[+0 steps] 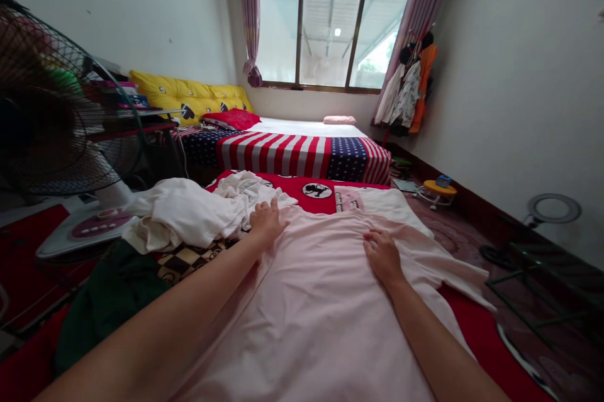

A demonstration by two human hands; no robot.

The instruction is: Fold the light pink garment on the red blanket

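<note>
The left hand (267,223) lies flat on the upper part of a pale pink garment (311,320), its fingers (265,209) spread apart and resting on the cloth, close beside a crumpled white garment (186,213). The right hand (383,257) rests further along the same pink cloth, its fingers (375,238) together and slightly curled over a shallow crease. Whether they are pinching the fabric cannot be told from this view.

The pink garment is spread over the near part of a red cover (472,320) and runs towards the person, with a loose flap reaching the cover's right side. Soft folds radiate from beneath both hands. Beyond its far edge, a paler white layer (387,207) lies against the red cover, which bears a round cartoon emblem (317,190).

To the left of the hands, the white pile sits on a checkered cloth (186,262), next to a dark green cloth (106,301). A pedestal fan (51,106) stands further left. Ahead lies a bed with a stars-and-stripes bedspread (287,156), a red pillow (231,119) and a yellow cushion (189,97), below a curtained window (330,37). Clothes (408,87) hang by the right wall, and a ring light (554,208) stands near it.
</note>
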